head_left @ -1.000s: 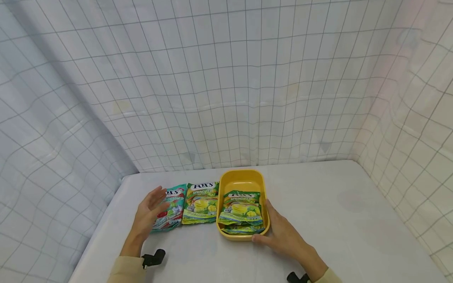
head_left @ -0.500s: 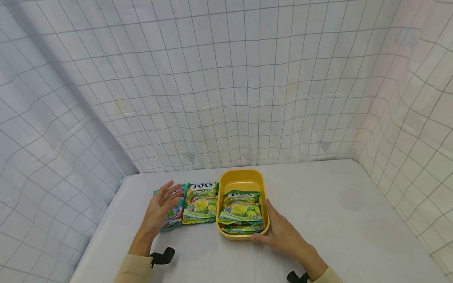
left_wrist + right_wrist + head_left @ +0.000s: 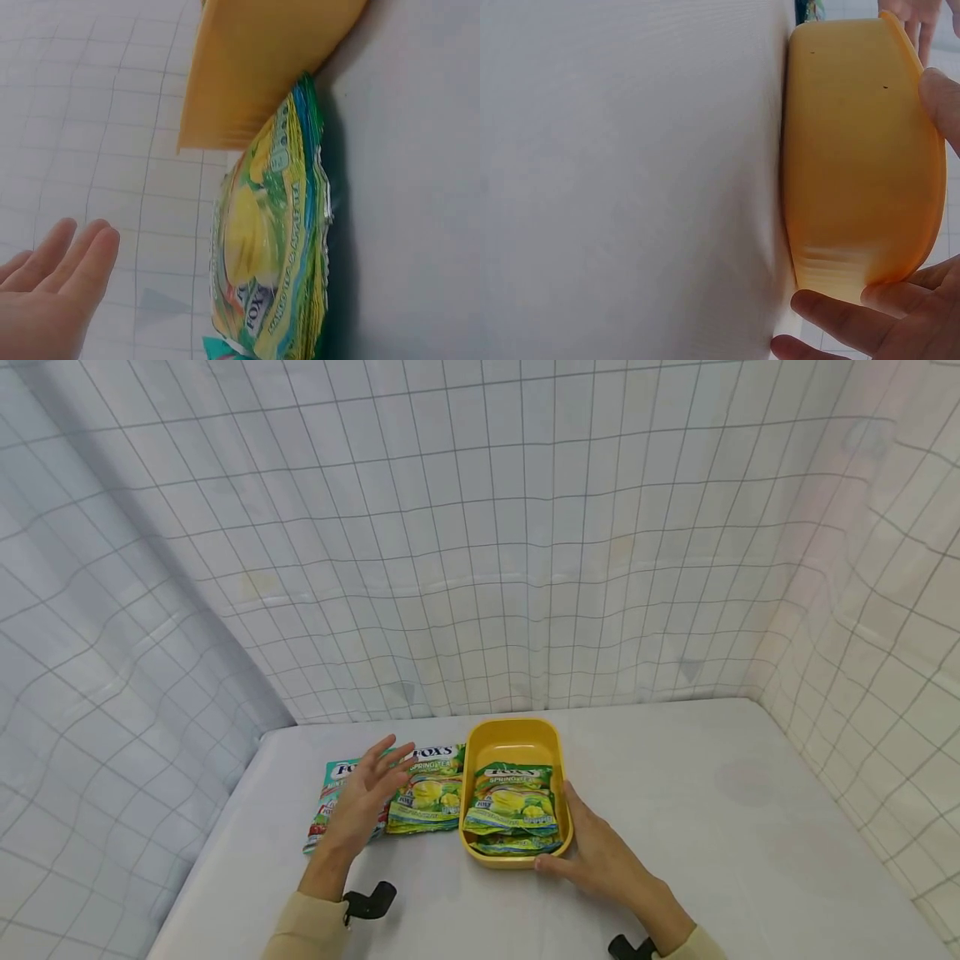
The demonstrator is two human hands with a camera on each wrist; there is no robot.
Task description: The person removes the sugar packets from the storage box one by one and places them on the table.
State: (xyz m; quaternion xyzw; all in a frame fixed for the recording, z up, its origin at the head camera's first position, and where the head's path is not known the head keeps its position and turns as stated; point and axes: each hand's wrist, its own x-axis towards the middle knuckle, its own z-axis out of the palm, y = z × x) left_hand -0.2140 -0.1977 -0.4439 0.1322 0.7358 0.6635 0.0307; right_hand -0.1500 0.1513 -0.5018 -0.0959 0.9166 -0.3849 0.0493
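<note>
My left hand (image 3: 363, 795) hovers with spread fingers over the candy bags and holds nothing. Beneath and behind it lies a teal and red Fox's candy bag (image 3: 325, 814), partly hidden. To its right is a green and yellow Fox's Spring Tea candy bag (image 3: 426, 806), which stands out close by in the left wrist view as a puffed bag (image 3: 251, 247). A yellow plastic tray (image 3: 517, 732) holds green Spring Tea bags (image 3: 512, 806), one over another. My right hand (image 3: 603, 860) grips the tray's near right corner, thumb at the front rim and fingers along the right side.
The white table (image 3: 705, 827) runs up to a grid-patterned white curtain (image 3: 510, 568) at the back, with more curtain on both sides. The Spring Tea bag lies right against the tray's left wall. Black wrist mounts (image 3: 371, 902) sit at both sleeves.
My left hand has moved right, from over the teal bag toward the Spring Tea bag beside the tray, uncovering more of the teal bag's left side. My right hand and the tray have stayed put.
</note>
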